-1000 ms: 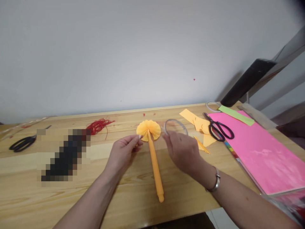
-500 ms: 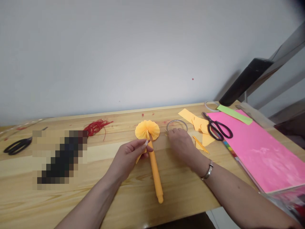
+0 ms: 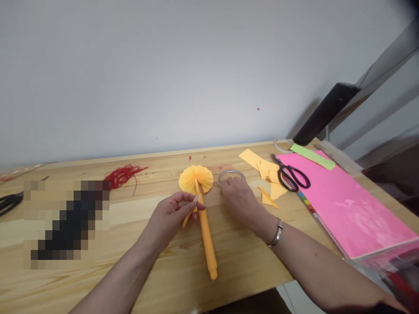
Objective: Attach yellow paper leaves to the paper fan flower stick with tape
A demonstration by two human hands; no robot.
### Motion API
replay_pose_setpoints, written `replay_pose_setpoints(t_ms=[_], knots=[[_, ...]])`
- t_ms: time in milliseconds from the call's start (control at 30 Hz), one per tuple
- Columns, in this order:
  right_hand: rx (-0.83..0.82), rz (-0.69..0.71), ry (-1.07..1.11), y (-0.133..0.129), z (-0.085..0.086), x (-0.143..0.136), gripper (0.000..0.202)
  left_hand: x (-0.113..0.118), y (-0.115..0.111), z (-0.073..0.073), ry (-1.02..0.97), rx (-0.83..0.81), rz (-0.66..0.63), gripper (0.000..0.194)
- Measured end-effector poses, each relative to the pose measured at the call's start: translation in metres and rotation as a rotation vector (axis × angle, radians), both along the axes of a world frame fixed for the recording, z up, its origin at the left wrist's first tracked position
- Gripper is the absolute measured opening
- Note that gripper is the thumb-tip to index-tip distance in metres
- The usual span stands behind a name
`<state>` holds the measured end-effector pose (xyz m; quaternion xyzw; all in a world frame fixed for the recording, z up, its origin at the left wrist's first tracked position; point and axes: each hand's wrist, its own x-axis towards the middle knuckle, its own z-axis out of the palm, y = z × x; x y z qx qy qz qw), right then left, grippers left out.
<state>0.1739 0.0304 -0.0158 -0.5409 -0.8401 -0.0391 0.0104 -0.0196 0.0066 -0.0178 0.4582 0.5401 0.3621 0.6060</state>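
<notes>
Silver bracelet (image 3: 277, 233) (a slim, shiny band), dark sleeve edge (image 3: 386, 308).

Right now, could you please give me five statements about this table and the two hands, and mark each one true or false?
1. The left hand holds a small orange paper piece. True.
2. The green strip lies on the pink sheet. True.
3. The red threads are to the right of the pleated fan. False: they are to its left.
4. The right hand is over the black-handled scissors on the right. False: it is at the grey ring.
5. A bracelet is on the right wrist. True.
</notes>
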Motion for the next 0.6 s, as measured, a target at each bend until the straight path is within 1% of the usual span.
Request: replay_pose_setpoints(t_ms=[100, 200, 267, 367, 400, 467, 600], knots=[[0.052, -0.018, 0.033, 0.000, 0.001, -0.002, 0.014, 0.001, -0.001, 0.000, -0.007, -0.011, 0.000, 0.018], [0.072, -0.083, 0.010, 0.001, 0.011, 0.000, 0.015, 0.003, -0.001, 0.000, -0.056, -0.026, 0.021, 0.018], [0.050, -0.203, -0.052, 0.001, 0.022, 0.007, 0.019, 0.003, -0.001, 0.000, -0.080, -0.032, 0.048, 0.018], [-0.001, -0.393, -0.156, -0.001, 0.038, 0.027, 0.023, 0.003, 0.000, 0.000, -0.099, -0.030, 0.074, 0.018], [-0.019, -0.398, -0.186, -0.002, 0.041, 0.035, 0.022, 0.003, 0.000, -0.001, -0.104, -0.024, 0.081, 0.018], [-0.061, -0.315, -0.215, -0.003, 0.044, 0.050, 0.020, 0.002, 0.001, -0.001, -0.112, -0.006, 0.089, 0.018], [-0.125, -0.302, -0.251, 0.001, 0.039, 0.067, 0.015, 0.002, 0.001, -0.002, -0.125, 0.003, 0.089, 0.018]])
